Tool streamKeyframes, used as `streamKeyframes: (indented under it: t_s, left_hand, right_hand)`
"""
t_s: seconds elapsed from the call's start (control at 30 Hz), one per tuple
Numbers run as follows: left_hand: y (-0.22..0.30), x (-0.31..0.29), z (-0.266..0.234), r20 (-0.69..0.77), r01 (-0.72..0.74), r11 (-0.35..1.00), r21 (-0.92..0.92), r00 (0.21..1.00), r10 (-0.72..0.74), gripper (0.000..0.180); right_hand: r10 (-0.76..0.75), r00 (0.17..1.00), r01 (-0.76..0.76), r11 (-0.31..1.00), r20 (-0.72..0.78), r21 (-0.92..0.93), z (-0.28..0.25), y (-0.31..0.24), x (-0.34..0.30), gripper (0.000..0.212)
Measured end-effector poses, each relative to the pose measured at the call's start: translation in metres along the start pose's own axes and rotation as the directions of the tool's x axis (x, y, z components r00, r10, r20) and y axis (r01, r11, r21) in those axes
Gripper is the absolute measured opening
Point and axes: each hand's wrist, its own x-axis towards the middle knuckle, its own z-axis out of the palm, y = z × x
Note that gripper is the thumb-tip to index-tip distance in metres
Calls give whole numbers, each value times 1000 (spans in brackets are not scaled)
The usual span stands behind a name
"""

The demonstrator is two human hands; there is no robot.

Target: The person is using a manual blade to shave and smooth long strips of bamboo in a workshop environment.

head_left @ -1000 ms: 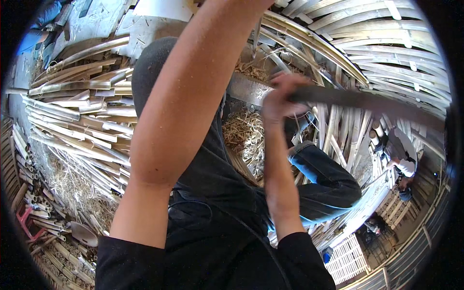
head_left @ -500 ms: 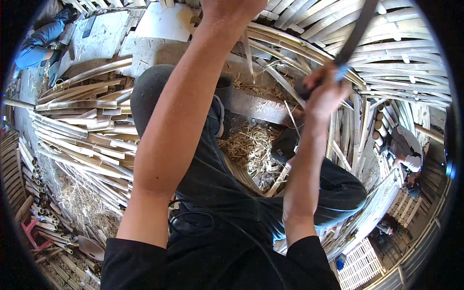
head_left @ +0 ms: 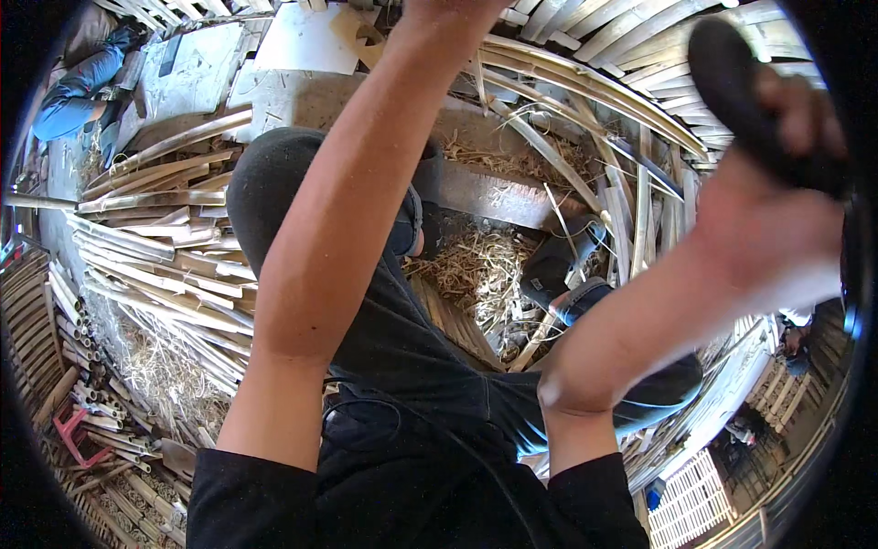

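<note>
My right hand (head_left: 768, 215) is raised at the far right, slightly blurred, with its fingers wrapped round the black handle of a knife (head_left: 727, 78). The knife's blade is not visible now; the earlier picture shows it long and dark. My left arm reaches up to the top edge, where only the base of my left hand (head_left: 448, 7) shows; its fingers are cut off by the frame. Between my legs lie a wooden plank (head_left: 498, 197) and a heap of pale shavings (head_left: 476, 270).
Split bamboo strips (head_left: 169, 233) are piled at the left, above cut bamboo poles (head_left: 91, 403) and a pink plastic object (head_left: 78, 439). Curved bamboo slats (head_left: 631, 46) fill the upper right. One person in blue trousers (head_left: 82, 96) sits upper left; another person (head_left: 794, 343) is partly visible at right.
My right hand has swung outward to the right and up with the knife, taking the blade out of sight. My left arm has barely moved.
</note>
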Motion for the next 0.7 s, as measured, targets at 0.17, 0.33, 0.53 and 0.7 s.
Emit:
streamKeyframes:
  t_s: [0.17, 0.33, 0.53, 0.7]
  left_hand:
    - [-7, 5, 11, -75, -76, 996, 54, 994, 80, 54]
    - [3, -3, 5, -21, 117, 993, -25, 993, -118, 46]
    - [2, 4, -9, -95, 177, 979, 100, 981, -167, 48]
    - [-1, 0, 0, -85, 20, 995, 100, 996, -11, 51]
  right_hand:
    - [396, 801, -353, 918, -448, 180, 7, 180, -197, 14]
    - [815, 518, -695, 224, -260, -683, -41, 258, -373, 31]
    - [970, 167, -926, 94, -174, -365, -45, 215, -244, 21]
    - [524, 851, -314, 540, 20, -781, -65, 108, -64, 31]
